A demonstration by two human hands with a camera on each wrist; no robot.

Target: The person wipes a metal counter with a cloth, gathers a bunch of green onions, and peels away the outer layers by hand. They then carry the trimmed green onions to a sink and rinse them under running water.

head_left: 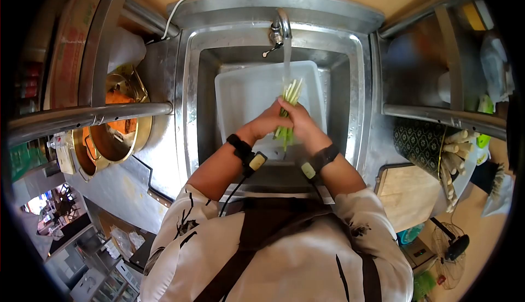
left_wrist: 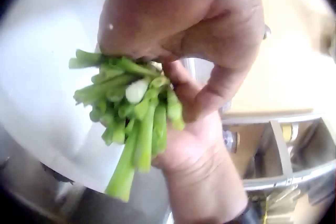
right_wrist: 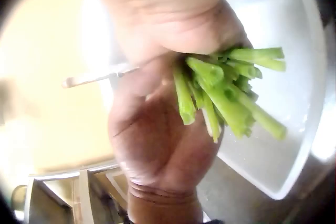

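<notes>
A bunch of cut scallions is held between both hands over the sink, its pale ends toward the tap. Water runs from the spout down close to those ends. My left hand grips the bunch from the left, its fingers around the stalks. From the other side my right hand holds the same bunch, thumb near the top. In the left wrist view the hollow green ends of the scallions poke out below the left hand. The palms hide the middle of the stalks.
A white plastic tub sits in the metal sink beneath the hands. Brassy pots stand on the left counter. On the right are a wooden board and a patterned holder beside pale sticks. Metal rails flank both sides.
</notes>
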